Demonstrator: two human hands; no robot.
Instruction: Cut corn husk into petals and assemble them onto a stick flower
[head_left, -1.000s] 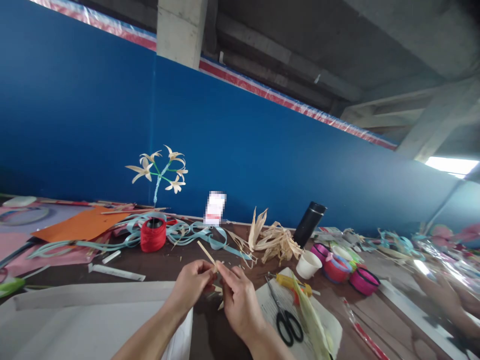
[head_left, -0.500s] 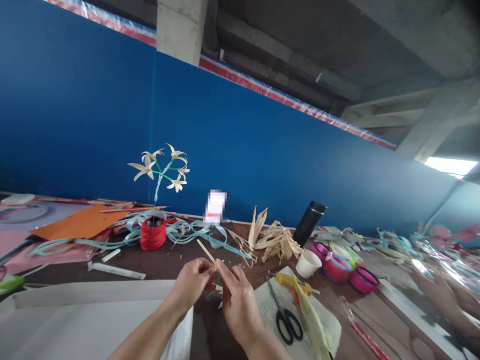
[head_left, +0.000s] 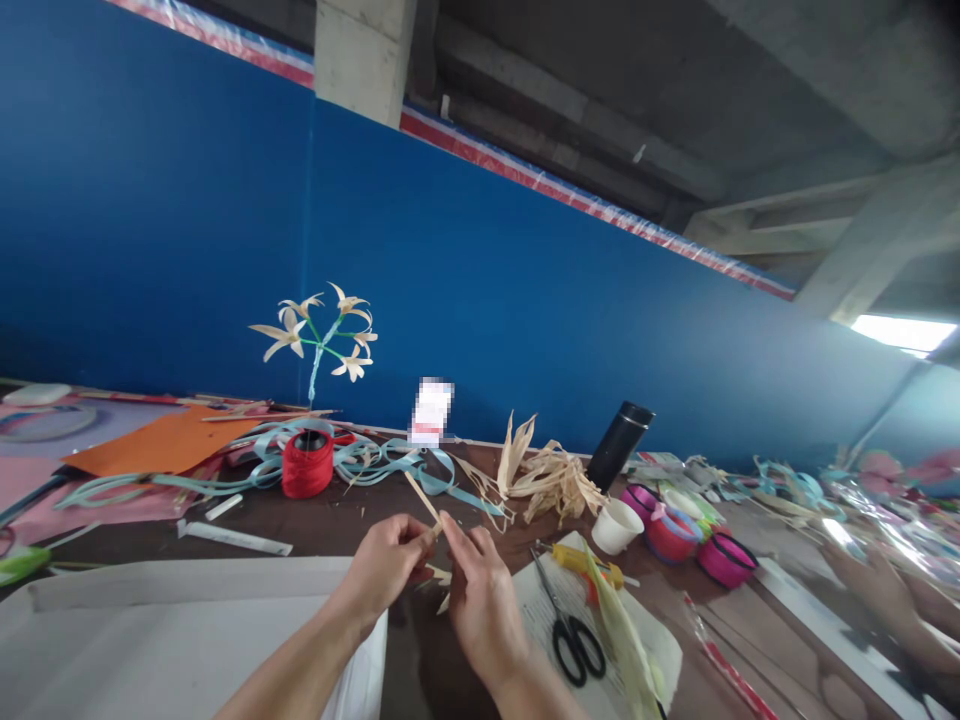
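A narrow, pale strip of corn husk (head_left: 422, 497) points up and away from my fingertips. My left hand (head_left: 391, 560) pinches its lower end between thumb and finger. From the other side, my right hand (head_left: 480, 590) closes thumb and forefinger on the same strip, the two hands almost touching. Small pale husk scraps (head_left: 439, 577) lie beneath them. To the right, black-handled scissors (head_left: 577, 645) rest on a printed sheet (head_left: 536, 610) beside a yellow glue gun (head_left: 581, 563) and a long greenish husk (head_left: 621, 630).
Behind stand a husk flower spray (head_left: 319, 345), a red twine spool (head_left: 307, 465), dried husks (head_left: 559, 475) and a black bottle (head_left: 620, 445). A white cup (head_left: 616, 527) and small pink baskets (head_left: 727, 560) sit right. A white box (head_left: 187, 630) fills the left front. Another person's hands (head_left: 874, 580) work at far right.
The strip's tip has shifted slightly to the right and stands a little steeper. Both hands keep their pinch on it, with the right hand moved marginally right.
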